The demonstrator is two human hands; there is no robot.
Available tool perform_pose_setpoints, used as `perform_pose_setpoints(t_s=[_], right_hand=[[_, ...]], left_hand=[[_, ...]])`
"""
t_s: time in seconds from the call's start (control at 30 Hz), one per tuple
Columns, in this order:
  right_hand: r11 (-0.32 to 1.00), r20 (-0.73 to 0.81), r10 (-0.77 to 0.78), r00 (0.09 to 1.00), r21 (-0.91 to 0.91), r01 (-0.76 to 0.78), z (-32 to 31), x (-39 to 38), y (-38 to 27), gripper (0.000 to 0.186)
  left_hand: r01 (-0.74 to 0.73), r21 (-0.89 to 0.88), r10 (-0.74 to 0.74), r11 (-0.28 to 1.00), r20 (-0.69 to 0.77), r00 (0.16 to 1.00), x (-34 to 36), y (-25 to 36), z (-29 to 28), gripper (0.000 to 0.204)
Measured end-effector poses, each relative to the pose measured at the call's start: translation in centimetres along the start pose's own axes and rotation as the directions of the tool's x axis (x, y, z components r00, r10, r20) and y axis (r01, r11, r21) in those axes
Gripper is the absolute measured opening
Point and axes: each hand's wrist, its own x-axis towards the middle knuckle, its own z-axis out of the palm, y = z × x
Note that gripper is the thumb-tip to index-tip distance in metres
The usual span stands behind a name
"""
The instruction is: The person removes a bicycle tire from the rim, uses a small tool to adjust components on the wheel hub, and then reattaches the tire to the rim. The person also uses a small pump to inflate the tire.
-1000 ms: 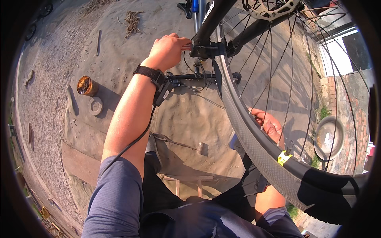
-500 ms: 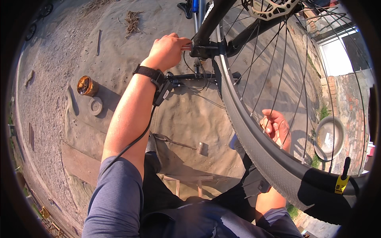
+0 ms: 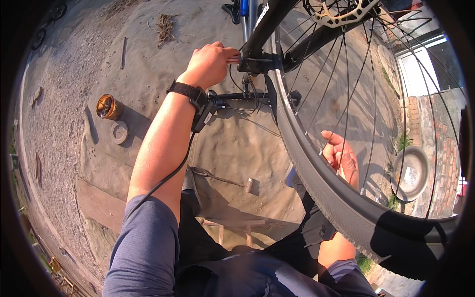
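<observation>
A bicycle's black fork stands in front of me, with a spoked wheel running through it toward the lower right. My left hand is closed at the fork's left side, its fingertips partly hidden behind the fork. On the far side of the wheel, just beyond the rim, is my right hand. Its fingers are apart and loosely bent, with nothing seen in them; rim and spokes cover part of it. A metal disc rotor sits at the hub.
A hammer lies on the ground cloth between my feet. To the left stand a rusty can and a small round disc. A wide grey basin rests by the brick wall at right. Handlebar cables hang below the fork.
The wheel has turned: its spokes sit differently, and a yellow tag at its lower right is out of sight. My right hand has shifted slightly; my left hand stays put.
</observation>
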Motion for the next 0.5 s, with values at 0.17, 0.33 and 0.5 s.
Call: perform_pose_setpoints(t_s=[0.17,0.33,0.5], right_hand=[[1.000,0.013,-0.009,1.000,0.004,0.009,-0.64,0.04,0.40,0.075],[1.000,-0.020,0.010,1.000,-0.005,-0.010,-0.51,0.29,0.19,0.077],[1.000,-0.016,-0.023,1.000,-0.017,0.022,-0.15,0.24,0.07,0.078]], left_hand=[[-0.031,0.059,0.034,0.998,-0.051,0.998,-0.03,-0.09,0.22,0.048],[-0.038,0.047,0.041,0.998,-0.064,0.997,-0.05,-0.18,0.29,0.047],[-0.037,0.046,0.040,0.998,-0.068,0.997,-0.07,-0.15,0.34,0.047]])
